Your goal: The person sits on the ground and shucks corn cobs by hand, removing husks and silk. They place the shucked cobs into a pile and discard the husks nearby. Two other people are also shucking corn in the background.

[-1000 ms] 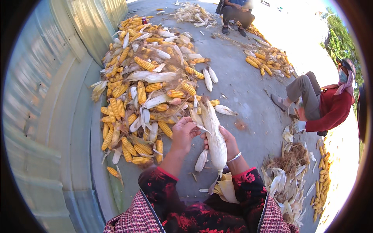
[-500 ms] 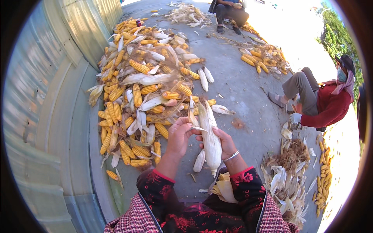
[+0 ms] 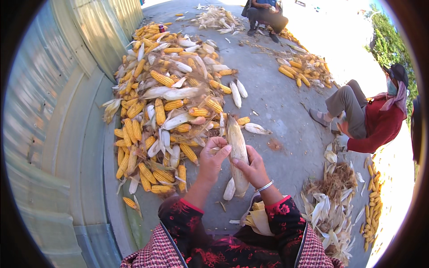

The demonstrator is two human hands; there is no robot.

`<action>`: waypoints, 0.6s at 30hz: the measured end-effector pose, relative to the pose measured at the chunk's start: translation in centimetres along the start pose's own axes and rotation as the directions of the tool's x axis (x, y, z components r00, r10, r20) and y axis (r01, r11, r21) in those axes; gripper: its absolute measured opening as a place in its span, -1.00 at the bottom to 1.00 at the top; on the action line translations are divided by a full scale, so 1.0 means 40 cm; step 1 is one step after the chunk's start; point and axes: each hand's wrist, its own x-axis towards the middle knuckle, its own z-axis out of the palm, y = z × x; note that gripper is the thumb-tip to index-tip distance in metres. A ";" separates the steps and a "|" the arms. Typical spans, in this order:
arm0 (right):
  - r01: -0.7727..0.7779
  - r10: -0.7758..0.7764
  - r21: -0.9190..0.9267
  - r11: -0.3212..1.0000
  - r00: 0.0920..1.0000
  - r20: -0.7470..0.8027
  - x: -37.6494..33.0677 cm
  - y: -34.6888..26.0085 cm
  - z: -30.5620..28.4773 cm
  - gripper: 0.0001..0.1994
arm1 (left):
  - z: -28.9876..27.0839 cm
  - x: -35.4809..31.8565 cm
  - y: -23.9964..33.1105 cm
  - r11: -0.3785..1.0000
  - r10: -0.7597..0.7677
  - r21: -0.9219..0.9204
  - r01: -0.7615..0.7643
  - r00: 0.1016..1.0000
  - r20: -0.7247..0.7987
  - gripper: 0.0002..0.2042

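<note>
An ear of corn (image 3: 237, 140) in its pale, dry husk stands nearly upright in front of me, between my hands. My right hand (image 3: 253, 167) is closed round its lower right side, thumb across the front. My left hand (image 3: 213, 163) is closed at its left side, the thumb pressed toward the fingers with what seems a bit of husk between them; the fingers partly hide it. Just below the ear, another husked ear (image 3: 229, 190) lies on the ground. Loose husk leaves (image 3: 260, 219) lie near my right forearm.
A big heap of corn (image 3: 163, 107), peeled and husked ears mixed, lies ahead to the left by a metal wall (image 3: 53, 120). At right are a seated person (image 3: 380, 111), a husk pile (image 3: 330, 201) and a row of peeled ears (image 3: 372, 210). Another person (image 3: 267, 18) sits far off.
The husk leaf that stuck out from the ear's upper left is no longer raised. My left hand has moved slightly down and right; my right thumb now lies across the ear's front.
</note>
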 end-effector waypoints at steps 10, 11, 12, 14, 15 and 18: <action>0.251 -0.295 -0.413 0.875 0.954 -0.046 -0.011 -0.009 0.012 -0.35 | 0.019 0.007 -0.005 0.965 -0.020 -0.262 -0.003 0.996 -0.086 -0.82; 0.257 -0.308 -0.460 0.850 0.951 -0.036 -0.012 -0.009 0.010 -0.34 | 0.021 0.008 -0.003 0.955 -0.033 -0.298 0.005 0.996 -0.088 -0.83; 0.263 -0.319 -0.505 0.822 0.947 -0.027 -0.012 -0.009 0.008 -0.32 | 0.023 0.010 -0.001 0.943 -0.047 -0.333 0.014 0.995 -0.089 -0.83; 0.244 -0.303 -0.569 0.785 0.953 -0.009 -0.015 -0.014 0.007 -0.31 | 0.015 0.014 -0.004 0.929 -0.083 -0.368 0.041 0.992 -0.099 -0.84; 0.222 -0.276 -0.589 0.777 0.961 -0.001 -0.018 -0.024 0.009 -0.30 | 0.010 0.017 -0.006 0.921 -0.100 -0.385 0.053 0.990 -0.104 -0.85; 0.234 -0.284 -0.602 0.763 0.959 0.013 -0.019 -0.022 0.008 -0.29 | -0.010 0.026 -0.020 0.926 -0.115 -0.372 0.071 0.989 -0.097 -0.86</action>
